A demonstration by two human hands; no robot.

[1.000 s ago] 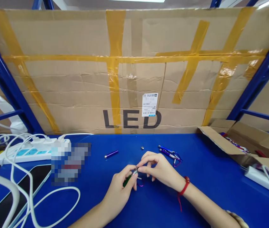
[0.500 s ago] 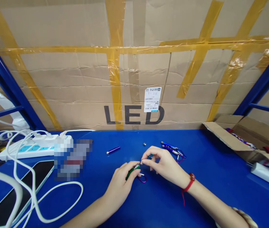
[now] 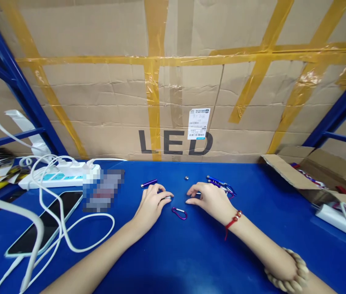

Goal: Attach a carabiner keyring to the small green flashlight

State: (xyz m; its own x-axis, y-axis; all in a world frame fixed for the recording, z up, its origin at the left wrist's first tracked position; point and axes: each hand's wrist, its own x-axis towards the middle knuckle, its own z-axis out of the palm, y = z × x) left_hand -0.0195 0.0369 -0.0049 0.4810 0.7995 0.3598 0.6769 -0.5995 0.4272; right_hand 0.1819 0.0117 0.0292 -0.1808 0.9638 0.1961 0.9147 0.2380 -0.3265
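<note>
Both my hands rest on the blue table (image 3: 191, 253). My left hand (image 3: 151, 203) is curled shut around a small flashlight, of which only the silver tip (image 3: 167, 197) shows between thumb and forefinger. My right hand (image 3: 207, 198) lies a little to the right with its fingers bent down to the table; what is under them is hidden. A purple carabiner (image 3: 179, 212) lies loose between the hands, touching neither. Just beyond my left hand lies a purple tube (image 3: 149, 183). A tiny silver piece (image 3: 187, 178) sits farther back. Blue and purple keychain flashlights (image 3: 222, 186) lie behind my right hand.
A taped cardboard wall marked LED (image 3: 176, 142) closes the back. On the left are a white power strip (image 3: 59, 178), looping white cables (image 3: 69, 241) and a dark phone (image 3: 46, 223). An open cardboard box (image 3: 286, 173) with more parts and a second white strip (image 3: 335, 217) stand at the right.
Both hands have lowered to the table and moved apart. The purple carabiner, which hung from the flashlight, now lies on the table between them. The view has shifted slightly.
</note>
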